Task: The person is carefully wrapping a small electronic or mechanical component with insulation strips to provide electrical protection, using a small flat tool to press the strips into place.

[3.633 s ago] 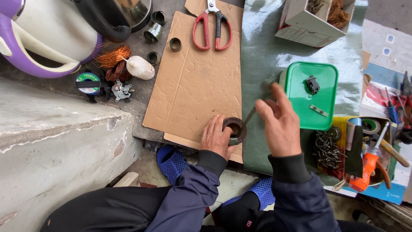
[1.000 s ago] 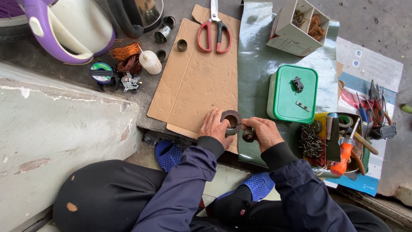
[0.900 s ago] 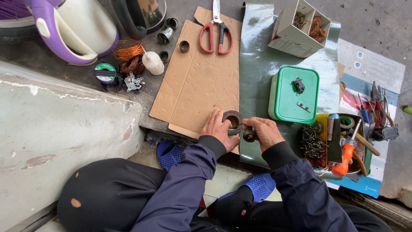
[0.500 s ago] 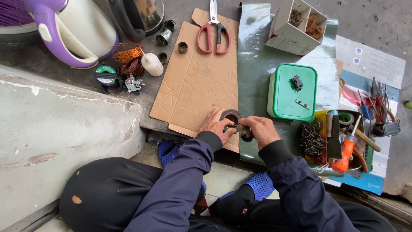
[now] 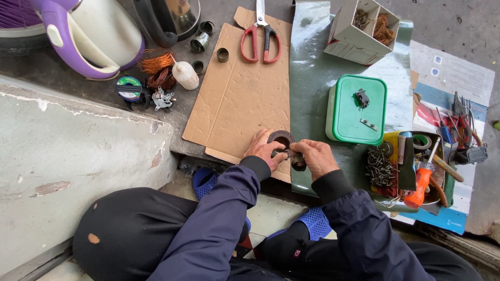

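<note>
Your left hand [image 5: 264, 150] and right hand [image 5: 314, 156] meet at the near edge of the flat brown cardboard sheet [image 5: 239, 99]. The left fingers rest curled on a dark, rust-brown metal ring [image 5: 281, 139] lying on the cardboard; the right fingers are pinched around a small dark round metal part [image 5: 298, 162], held just beside the ring. Whether the two pieces touch is hidden by your fingers.

Just right of your hands sits a green-lidded rectangular plastic box [image 5: 358, 109] with two small metal bits on its lid, standing on a dark green plastic sheet [image 5: 310, 67]. Beyond it stands an open grey cardboard box with dividers [image 5: 359, 31], holding brownish scraps. Farther right lie a pile of dark screws [image 5: 380, 166], an orange-handled tool [image 5: 419, 184], a roll of tape [image 5: 422, 141] and printed paper sheets in blue, red and white [image 5: 448, 78].

At the cardboard's far end lie red-handled scissors [image 5: 260, 36]. To the left are a small white plastic bottle [image 5: 185, 75], a tangle of copper wire [image 5: 156, 62], a green-labelled round spool [image 5: 128, 86] and a white and purple plastic appliance [image 5: 88, 36].

Everything rests on rough grey concrete ground [image 5: 78, 156]; you crouch in blue perforated sandals [image 5: 315, 221].
</note>
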